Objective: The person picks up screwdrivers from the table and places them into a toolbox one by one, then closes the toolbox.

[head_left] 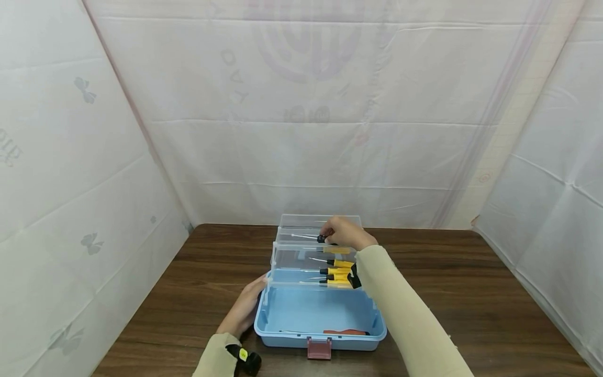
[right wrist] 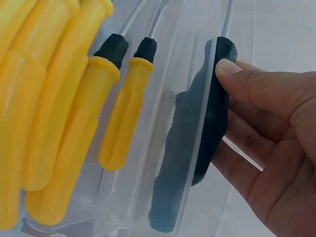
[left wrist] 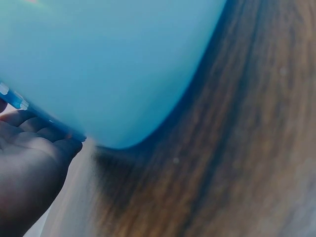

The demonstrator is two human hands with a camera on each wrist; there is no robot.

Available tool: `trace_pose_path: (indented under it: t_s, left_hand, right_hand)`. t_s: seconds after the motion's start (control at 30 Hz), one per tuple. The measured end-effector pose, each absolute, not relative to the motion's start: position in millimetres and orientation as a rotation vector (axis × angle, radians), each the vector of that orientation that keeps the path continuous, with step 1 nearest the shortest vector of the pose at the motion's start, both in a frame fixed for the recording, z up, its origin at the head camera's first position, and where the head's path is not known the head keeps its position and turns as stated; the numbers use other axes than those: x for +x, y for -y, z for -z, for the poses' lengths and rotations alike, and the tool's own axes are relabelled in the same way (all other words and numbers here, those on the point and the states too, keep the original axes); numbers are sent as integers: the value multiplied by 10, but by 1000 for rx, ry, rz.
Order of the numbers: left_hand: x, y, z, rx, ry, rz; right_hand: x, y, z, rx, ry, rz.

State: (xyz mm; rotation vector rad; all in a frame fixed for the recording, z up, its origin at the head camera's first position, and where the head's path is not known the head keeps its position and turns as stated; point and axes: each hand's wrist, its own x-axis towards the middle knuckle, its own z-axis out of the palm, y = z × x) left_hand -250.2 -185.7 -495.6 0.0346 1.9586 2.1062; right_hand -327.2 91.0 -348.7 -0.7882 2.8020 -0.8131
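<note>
My right hand [head_left: 346,233] pinches a screwdriver by its black handle [right wrist: 217,111] between thumb and fingers, at the top clear tray [head_left: 301,234] of a toolbox. Its thin metal shaft [head_left: 303,236] points left in the head view. Through the clear tray wall a second dark handle shape [right wrist: 170,163] shows in the right wrist view. At the left rear corner of the light blue toolbox [head_left: 282,341], my left hand [head_left: 245,306] holds the rim. Several yellow-handled screwdrivers [head_left: 338,271] lie in the lower clear tray [head_left: 287,256].
Inside the toolbox's base lies a screwdriver with an orange-red handle [head_left: 346,332], near the front wall. A reddish latch [head_left: 319,349] hangs at the front. The box stands on a dark wooden table [head_left: 212,256], with white sheeting [head_left: 301,157] behind it and at both sides.
</note>
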Motion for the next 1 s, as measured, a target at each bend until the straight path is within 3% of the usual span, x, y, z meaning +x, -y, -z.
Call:
trace_pose_path:
  t_s: [1.0]
  left_hand:
    - [-2508,1882,4970,90,-1962,-2080]
  right_hand:
    - [-3262,-863,3543,-725,-2790,810]
